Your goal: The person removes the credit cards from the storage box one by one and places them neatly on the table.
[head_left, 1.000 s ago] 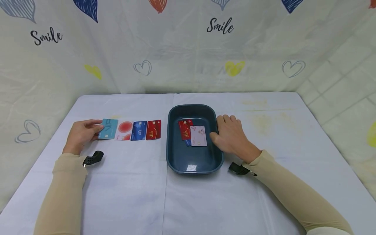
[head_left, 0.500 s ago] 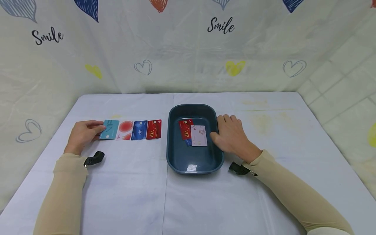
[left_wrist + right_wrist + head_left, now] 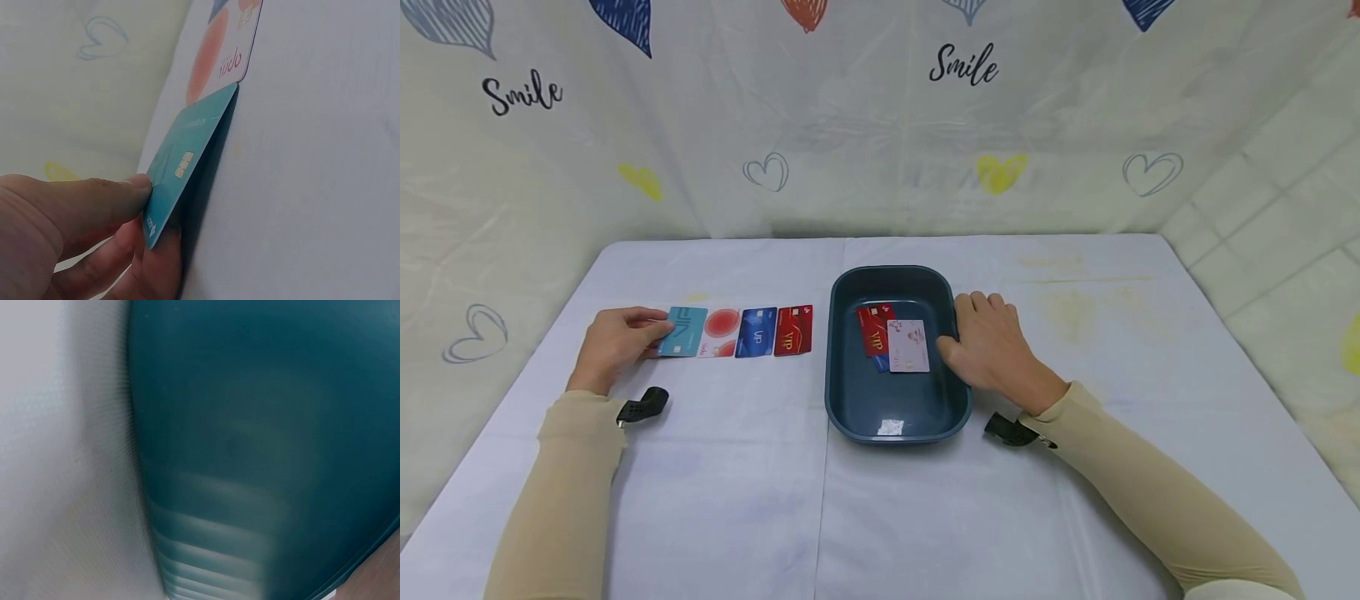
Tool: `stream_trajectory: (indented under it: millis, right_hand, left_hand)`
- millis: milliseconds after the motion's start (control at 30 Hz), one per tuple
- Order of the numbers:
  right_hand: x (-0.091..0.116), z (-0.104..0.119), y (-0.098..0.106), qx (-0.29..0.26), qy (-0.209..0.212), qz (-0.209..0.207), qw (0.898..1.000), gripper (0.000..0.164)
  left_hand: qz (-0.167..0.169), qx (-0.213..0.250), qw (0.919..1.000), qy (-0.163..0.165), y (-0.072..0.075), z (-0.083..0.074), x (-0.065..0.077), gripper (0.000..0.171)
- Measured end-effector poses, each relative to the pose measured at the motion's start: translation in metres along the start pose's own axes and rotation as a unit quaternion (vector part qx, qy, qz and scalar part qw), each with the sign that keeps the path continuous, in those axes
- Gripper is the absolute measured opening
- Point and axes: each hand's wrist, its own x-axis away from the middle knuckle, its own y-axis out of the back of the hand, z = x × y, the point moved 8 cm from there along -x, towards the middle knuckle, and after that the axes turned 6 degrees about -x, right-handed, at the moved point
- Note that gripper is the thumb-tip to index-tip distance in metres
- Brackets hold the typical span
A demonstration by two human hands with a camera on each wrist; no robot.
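In the head view my left hand (image 3: 613,346) pinches a teal bank card (image 3: 685,333) by its left edge, thumb on top. The left wrist view shows that teal card (image 3: 187,150) tilted, its held end raised off the cloth and its far end by a white card with red circles (image 3: 209,59). That white card (image 3: 718,325), a blue VIP card (image 3: 756,325) and a red VIP card (image 3: 793,329) continue the row. My right hand (image 3: 996,350) grips the right rim of a dark blue-green tray (image 3: 898,417), thumb over the inside.
Inside the tray lie a red VIP card (image 3: 872,323), a mostly covered blue card (image 3: 881,364) and a pale floral card (image 3: 908,354) overlapping them. A white cloth (image 3: 737,483) covers the table. Behind it hangs a patterned curtain (image 3: 865,125).
My left hand and the teal card have slid slightly right, up against the white card with red circles. My right hand and the tray have stayed put.
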Motion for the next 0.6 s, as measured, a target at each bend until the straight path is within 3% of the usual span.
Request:
stream_trajectory:
  millis: [600]
  right_hand:
    - [-0.0001, -0.0015, -0.0017, 0.003, -0.006, 0.004, 1.000, 0.030]
  left_hand:
    - [0.004, -0.027, 0.9994, 0.023, 0.0028, -0.0009, 0.0010, 0.061]
